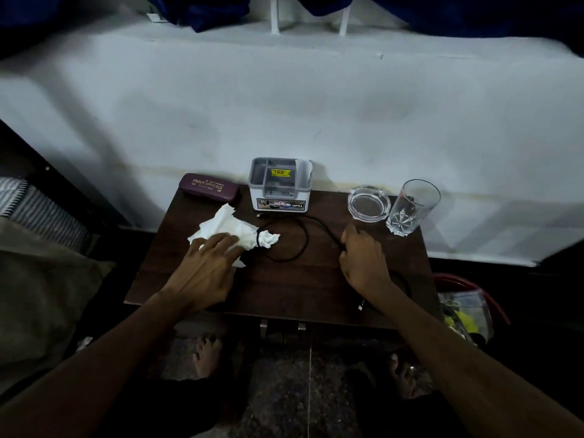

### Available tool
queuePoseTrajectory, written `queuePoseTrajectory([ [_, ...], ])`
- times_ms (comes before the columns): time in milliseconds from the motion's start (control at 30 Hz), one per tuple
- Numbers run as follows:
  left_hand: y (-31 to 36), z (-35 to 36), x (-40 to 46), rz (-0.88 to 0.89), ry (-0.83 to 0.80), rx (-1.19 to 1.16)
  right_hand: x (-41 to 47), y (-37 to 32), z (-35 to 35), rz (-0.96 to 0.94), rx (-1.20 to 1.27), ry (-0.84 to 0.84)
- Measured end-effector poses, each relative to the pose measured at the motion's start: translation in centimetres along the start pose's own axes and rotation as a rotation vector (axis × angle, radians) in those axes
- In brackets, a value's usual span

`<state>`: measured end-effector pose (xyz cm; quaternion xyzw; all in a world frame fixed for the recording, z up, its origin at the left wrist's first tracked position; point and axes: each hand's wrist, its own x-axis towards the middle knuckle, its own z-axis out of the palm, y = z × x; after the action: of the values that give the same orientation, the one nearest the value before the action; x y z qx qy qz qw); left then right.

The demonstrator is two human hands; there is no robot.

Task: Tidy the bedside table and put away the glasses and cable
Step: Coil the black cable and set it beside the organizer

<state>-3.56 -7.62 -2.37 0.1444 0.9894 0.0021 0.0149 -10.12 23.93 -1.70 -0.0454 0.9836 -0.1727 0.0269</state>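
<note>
On the dark wooden bedside table (284, 286), a black cable (301, 235) loops across the middle. My right hand (363, 260) lies over the cable's right stretch, fingers curled down onto it. My left hand (205, 267) rests with straight fingers on a crumpled white tissue (230, 227). One end of the tissue is bunched inside a small black band. A maroon glasses case (208, 187) lies closed at the back left corner. The glasses themselves are not visible.
A grey and white plastic box (279, 184) stands at the back centre against the white wall. A glass ashtray (369, 203) and an empty drinking glass (412, 207) sit at the back right. A bed is on the left, a bag on the floor at right.
</note>
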Motion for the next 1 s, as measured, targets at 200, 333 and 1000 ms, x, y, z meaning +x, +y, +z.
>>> queuePoseTrajectory([
  [200, 1.1, -0.8, 0.8, -0.010, 0.203, -0.114, 0.6, 0.7, -0.5, 0.164, 0.235, 0.021],
  [333, 2.9, -2.4, 3.5, -0.056, 0.345, -0.163, 0.6, 0.4, -0.5, 0.234, 0.398, 0.002],
  [1000, 7.1, 0.5, 11.7, -0.457, 0.264, -0.309, 1.5, -1.9, 1.6, 0.208, 0.311, -0.031],
])
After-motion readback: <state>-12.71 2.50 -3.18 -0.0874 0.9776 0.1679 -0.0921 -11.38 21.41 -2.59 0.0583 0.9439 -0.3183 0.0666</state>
